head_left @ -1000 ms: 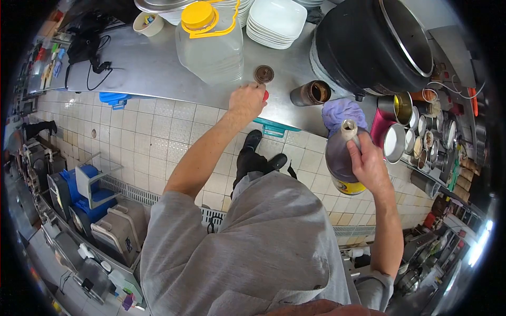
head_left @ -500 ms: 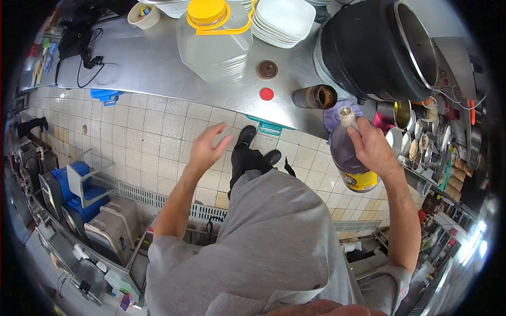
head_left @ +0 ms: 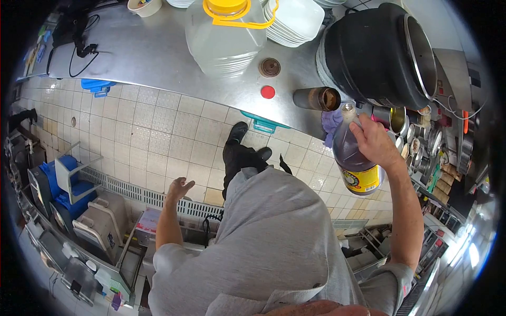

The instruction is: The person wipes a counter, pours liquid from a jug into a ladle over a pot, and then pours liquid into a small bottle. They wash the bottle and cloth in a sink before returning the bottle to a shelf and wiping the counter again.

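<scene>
My right hand (head_left: 377, 142) is wrapped round the upper part of a large plastic bottle (head_left: 354, 150) of dark liquid with a yellow label. Its neck has no cap on and leans towards the counter edge. Close by, a dark jar (head_left: 316, 98) with brown residue inside its open mouth lies or leans on the steel counter (head_left: 142, 47). A red cap (head_left: 268, 92) and a brown round lid (head_left: 270, 67) rest left of the jar. Low at my left side, over the floor, my left hand (head_left: 180, 188) holds nothing, its fingers loosely apart.
A big clear jug (head_left: 226, 45) with a yellow lid, stacked white plates (head_left: 295, 21) and a black pot (head_left: 369, 52) stand on the counter. A purple cloth (head_left: 332, 124) hangs at its edge. Several pans and bowls crowd the right; blue bins (head_left: 74, 184) stand behind left.
My left hand has dropped down and back, away from the counter. The bottle stays in my right hand, barely moved. The view has shifted slightly.
</scene>
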Tool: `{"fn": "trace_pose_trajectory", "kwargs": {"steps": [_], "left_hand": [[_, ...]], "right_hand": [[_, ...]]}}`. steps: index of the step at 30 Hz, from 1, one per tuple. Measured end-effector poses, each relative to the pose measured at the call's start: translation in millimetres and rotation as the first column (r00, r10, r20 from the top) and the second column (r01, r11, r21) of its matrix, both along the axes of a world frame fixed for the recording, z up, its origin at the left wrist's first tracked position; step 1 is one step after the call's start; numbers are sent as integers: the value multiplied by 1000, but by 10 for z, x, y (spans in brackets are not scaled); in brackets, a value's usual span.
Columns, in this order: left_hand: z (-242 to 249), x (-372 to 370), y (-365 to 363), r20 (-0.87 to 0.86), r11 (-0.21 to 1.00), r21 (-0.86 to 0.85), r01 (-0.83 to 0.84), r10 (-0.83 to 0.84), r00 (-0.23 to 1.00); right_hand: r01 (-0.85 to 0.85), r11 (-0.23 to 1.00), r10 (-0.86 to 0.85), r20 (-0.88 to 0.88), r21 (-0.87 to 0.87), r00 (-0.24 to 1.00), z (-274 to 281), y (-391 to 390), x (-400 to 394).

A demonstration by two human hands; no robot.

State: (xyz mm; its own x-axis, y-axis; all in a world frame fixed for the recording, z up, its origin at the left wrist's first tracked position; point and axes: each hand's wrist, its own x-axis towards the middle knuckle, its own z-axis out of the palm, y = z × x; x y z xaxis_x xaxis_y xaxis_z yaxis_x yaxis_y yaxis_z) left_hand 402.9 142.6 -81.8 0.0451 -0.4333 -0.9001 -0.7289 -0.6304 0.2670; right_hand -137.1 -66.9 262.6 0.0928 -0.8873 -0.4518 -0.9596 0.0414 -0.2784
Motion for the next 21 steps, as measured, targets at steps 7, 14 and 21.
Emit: {"fn": "trace_pose_trajectory", "kwargs": {"steps": [7,14,21], "left_hand": [[38,-178,-94,-57,998,-20,-65,64,996],[161,-145,-151,-49,998,6,-58,58,997],[244,-199,-142,-46,992,65,-113,116,992]], "right_hand": [[-6,999,7,-22,47,1000,17,-74,28],[-14,991,22,-52,133,998,29,-126,29],[-6,982,21,-83,186,996,40,-178,65]]}}
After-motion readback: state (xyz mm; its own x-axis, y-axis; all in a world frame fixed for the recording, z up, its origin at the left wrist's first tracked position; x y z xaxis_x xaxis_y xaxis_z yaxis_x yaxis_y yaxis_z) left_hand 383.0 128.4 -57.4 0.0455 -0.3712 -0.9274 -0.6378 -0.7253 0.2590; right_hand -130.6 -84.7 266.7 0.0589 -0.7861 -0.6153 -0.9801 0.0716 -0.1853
